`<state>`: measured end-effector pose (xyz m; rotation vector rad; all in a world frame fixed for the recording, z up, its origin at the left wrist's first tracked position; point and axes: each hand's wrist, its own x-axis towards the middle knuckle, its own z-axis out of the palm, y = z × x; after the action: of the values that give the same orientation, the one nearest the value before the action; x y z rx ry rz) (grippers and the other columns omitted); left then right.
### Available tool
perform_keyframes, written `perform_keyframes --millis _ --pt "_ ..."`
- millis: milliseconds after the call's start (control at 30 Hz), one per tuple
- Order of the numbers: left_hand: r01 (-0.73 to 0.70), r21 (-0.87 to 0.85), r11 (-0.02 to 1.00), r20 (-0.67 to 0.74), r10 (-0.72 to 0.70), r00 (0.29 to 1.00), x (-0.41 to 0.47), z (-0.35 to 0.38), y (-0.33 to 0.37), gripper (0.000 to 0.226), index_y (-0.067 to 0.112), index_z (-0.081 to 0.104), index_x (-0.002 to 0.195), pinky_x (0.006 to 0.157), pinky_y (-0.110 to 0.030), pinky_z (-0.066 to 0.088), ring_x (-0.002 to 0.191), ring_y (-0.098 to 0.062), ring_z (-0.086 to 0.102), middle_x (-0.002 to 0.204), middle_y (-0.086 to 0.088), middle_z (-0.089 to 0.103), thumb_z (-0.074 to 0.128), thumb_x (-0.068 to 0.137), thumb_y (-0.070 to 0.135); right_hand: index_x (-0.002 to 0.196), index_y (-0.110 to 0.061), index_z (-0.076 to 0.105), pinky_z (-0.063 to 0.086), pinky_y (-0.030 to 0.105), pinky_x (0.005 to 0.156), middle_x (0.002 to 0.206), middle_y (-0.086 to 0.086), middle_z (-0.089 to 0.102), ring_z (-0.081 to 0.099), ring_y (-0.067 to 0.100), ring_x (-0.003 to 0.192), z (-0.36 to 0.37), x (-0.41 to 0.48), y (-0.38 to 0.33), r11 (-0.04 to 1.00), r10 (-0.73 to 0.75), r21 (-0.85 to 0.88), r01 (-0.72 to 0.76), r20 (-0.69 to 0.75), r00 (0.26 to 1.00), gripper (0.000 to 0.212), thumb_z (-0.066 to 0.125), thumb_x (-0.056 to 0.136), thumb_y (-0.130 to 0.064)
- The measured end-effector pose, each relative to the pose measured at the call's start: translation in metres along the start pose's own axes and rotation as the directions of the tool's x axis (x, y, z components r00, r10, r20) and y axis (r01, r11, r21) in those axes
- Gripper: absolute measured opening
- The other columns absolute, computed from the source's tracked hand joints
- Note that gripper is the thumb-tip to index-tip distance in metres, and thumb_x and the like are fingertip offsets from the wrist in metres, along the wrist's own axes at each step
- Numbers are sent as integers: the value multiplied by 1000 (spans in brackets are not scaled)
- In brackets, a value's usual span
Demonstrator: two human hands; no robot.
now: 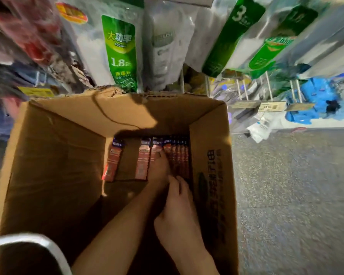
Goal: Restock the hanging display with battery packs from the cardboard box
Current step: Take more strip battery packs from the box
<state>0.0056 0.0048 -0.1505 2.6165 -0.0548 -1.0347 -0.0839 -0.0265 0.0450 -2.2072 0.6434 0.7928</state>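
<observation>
Both bare forearms reach from the bottom of the frame down into the cardboard box (54, 155). The left hand (159, 171) lies stretched out, its fingers straight and resting on the battery packs (178, 155) that stand in a row at the box's right wall. The right hand (178, 209) sits just behind it, fingers bent down at the packs' near ends; I cannot tell whether it grips one. The hanging display (119, 52) fills the top of the frame.

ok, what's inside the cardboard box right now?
Battery packs: a row against the right wall of the cardboard box, two loose further left. Left hand and right hand reach in, hiding the row's near ends; grip unclear.
</observation>
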Motion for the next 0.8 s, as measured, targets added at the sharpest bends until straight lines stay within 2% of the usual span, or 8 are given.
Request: perform_keyframes --millis 167,333,467,533,600,667,733,800 --pt "7 -40 999 -27 -8 1000 5 -3 -10 70 4 27 152 90 -46 50 119 -42 59 141 -22 47 62 92 12 155 -31 13 19 37 125 161 -7 11 18 17 151 1 3 8 999 48 20 -48 32 998 85 54 84 -7" --pt "77 -217 973 8 -77 997 -7 -26 -16 52 8 54 130 91 -40 50 115 -38 63 125 -19 65 73 85 24 155 -23 18 23 35 124 156 -3 17 22 19 149 3 5 17 997 45 54 -46 13 999 76 49 87 -9" --pt "115 -331 936 -25 -131 991 -55 -73 -27 43 23 62 120 92 -34 52 111 -29 66 115 -7 71 75 79 21 154 -25 22 28 37 122 152 -2 28 31 20 144 0 -3 12 999 -26 38 29 -75 997 71 48 89 -17" --pt "57 -488 871 -92 -116 989 -95 -103 -31 40 31 62 111 94 -36 54 103 -18 68 107 4 73 81 77 23 151 -24 29 31 37 120 148 -2 35 37 19 141 -9 -15 -1 989 -103 97 114 -112 988 63 47 90 -23" --pt "-44 -603 797 -170 -74 983 -142 -135 -32 35 34 62 103 89 -34 54 97 -8 69 100 11 74 84 78 24 146 -21 39 31 23 113 136 -6 44 43 15 135 -23 -30 -18 955 -165 219 199 -165 972 50 50 97 -25" --pt "-142 -685 714 -243 -40 969 -187 -162 -29 31 30 64 98 80 -27 52 87 0 68 93 11 75 86 77 25 137 -22 48 32 13 99 123 -11 48 48 9 124 -39 -48 -35 906 -224 313 284 -212 951 37 56 100 -23" --pt "-226 -733 641 -293 3 956 -231 -189 -21 33 25 64 98 78 -26 53 82 -1 68 89 8 75 84 73 31 125 -30 56 41 14 95 117 -19 62 56 -1 115 -57 -71 -52 832 -300 409 376 -239 924 26 59 100 -23" --pt "-260 -739 621 -309 30 951 -270 -210 -8 30 24 63 97 73 -35 59 76 -9 70 85 6 74 80 73 29 118 -30 60 49 15 89 109 -23 70 64 -5 104 -72 -98 -65 758 -337 517 398 -213 917 23 63 98 -20"
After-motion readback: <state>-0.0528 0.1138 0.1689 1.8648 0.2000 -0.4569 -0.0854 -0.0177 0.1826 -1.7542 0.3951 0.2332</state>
